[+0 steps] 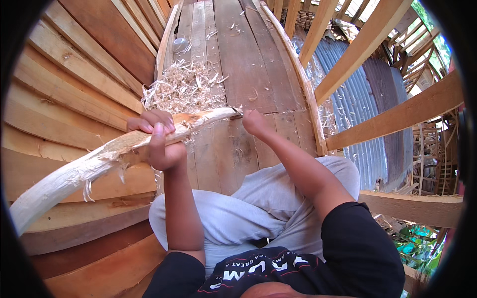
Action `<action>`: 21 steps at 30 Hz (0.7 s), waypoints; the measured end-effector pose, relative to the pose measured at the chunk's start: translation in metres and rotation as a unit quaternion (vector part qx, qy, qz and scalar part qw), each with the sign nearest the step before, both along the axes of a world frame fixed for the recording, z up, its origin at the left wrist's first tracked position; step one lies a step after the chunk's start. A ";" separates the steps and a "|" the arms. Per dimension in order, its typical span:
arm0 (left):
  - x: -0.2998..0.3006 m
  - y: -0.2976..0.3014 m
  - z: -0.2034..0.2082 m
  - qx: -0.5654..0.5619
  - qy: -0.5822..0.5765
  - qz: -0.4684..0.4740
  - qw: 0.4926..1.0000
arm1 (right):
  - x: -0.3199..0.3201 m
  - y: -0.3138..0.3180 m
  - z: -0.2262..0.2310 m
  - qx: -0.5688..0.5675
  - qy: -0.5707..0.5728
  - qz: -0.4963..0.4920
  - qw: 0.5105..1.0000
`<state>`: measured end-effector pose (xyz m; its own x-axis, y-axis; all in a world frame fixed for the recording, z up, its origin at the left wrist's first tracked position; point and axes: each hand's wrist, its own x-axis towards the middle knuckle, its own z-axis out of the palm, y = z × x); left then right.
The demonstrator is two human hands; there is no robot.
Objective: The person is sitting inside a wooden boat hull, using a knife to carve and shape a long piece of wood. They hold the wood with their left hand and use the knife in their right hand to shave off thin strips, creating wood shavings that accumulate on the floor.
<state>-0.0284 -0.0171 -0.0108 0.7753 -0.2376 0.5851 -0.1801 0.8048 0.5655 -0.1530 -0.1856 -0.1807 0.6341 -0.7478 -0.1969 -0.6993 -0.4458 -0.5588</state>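
Observation:
A long curved wooden branch (74,171), stripped pale and frayed with loose fibres, slants up from the lower left to the middle of the head view. My left hand (161,136) is wrapped round it near its upper part. Just past the branch's far tip is my right hand (254,122), closed in a fist. A small dark sliver shows between that fist and the tip; what the fist holds is hidden. Behind the branch lies a heap of curled wood shavings (186,87).
I sit cross-legged on a plank floor (248,64) scattered with shavings. A clear round container (180,45) stands beyond the heap. On the left rises a wall of wooden boards (74,74). A wooden railing (397,116) runs on the right, with corrugated metal sheets (353,109) outside it.

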 end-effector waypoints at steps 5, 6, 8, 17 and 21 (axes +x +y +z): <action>0.003 0.008 0.003 0.015 -0.013 0.027 0.999 | 0.031 0.040 0.062 0.078 -0.038 -0.030 0.996; 0.003 0.006 0.003 0.003 0.005 0.025 1.000 | 0.026 0.035 0.053 0.085 -0.037 -0.042 0.995; -0.001 0.000 0.004 -0.004 0.021 0.002 1.000 | -0.003 -0.005 0.001 0.022 -0.001 0.015 1.000; 0.011 0.005 -0.005 0.002 0.036 0.068 0.997 | 0.019 0.031 0.031 0.061 -0.065 -0.090 0.992; 0.013 0.008 -0.004 0.003 0.061 0.072 0.996 | 0.026 0.032 0.019 0.069 -0.066 -0.072 0.993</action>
